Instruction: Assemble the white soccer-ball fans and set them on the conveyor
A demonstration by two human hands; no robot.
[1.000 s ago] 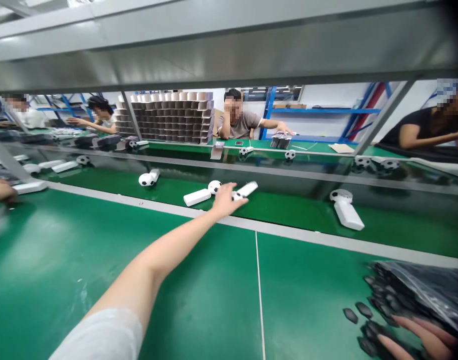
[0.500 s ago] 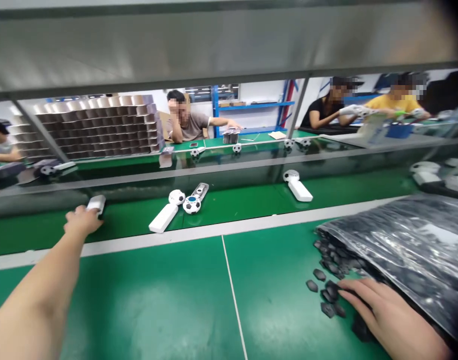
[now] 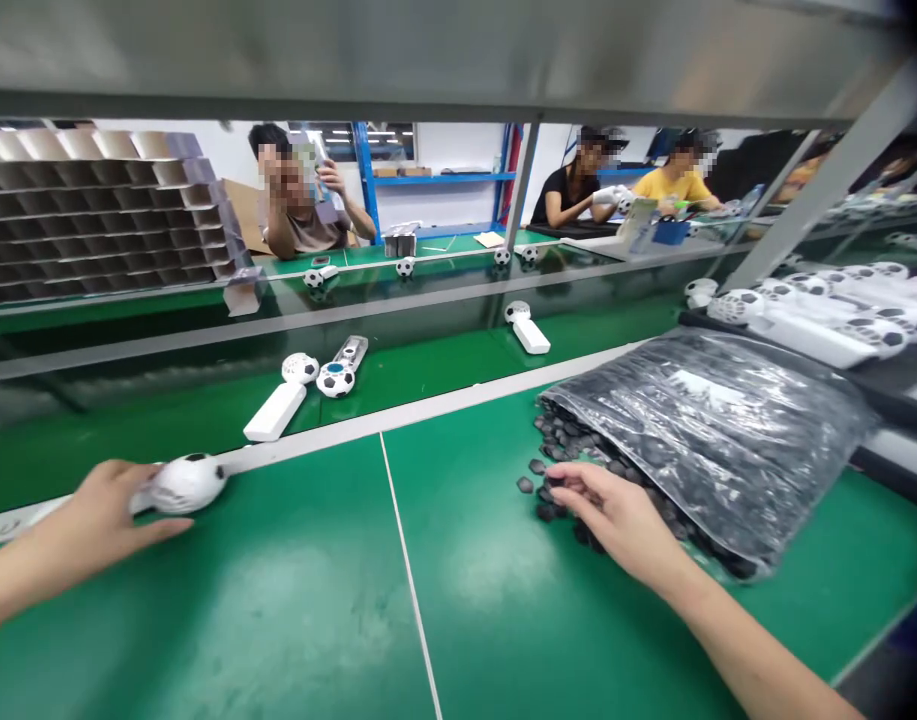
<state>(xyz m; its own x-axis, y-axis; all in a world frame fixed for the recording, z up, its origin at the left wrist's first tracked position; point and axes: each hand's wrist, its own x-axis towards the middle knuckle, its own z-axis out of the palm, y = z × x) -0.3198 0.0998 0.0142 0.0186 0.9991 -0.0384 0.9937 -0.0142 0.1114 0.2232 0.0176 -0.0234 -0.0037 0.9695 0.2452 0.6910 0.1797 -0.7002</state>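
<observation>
My left hand [image 3: 102,515] is wrapped round a white device with a round football-patterned head [image 3: 189,484], at the near edge of the belt on the left. Its handle is mostly hidden by the hand. On the right, my right hand [image 3: 604,505] has thumb and fingertips close together at a small heap of black pieces [image 3: 552,508]; whether a piece is between them is too small to tell. Beside that hand lies a clear plastic bag [image 3: 728,420] full of black pieces, some spilling from its open left end.
Football-patterned devices lie on the green belt [image 3: 435,375], with more piled on a black tray [image 3: 897,395] at right. A metal post [image 3: 810,190] rises behind the bag. Opposite are stacked cartons [image 3: 98,215] and several people; one person [image 3: 308,200] holds up a white object.
My left hand has drawn the device nearer, and its football head now shows. The view has turned right, revealing more of the bag and the pile. The person opposite has raised a white object.
</observation>
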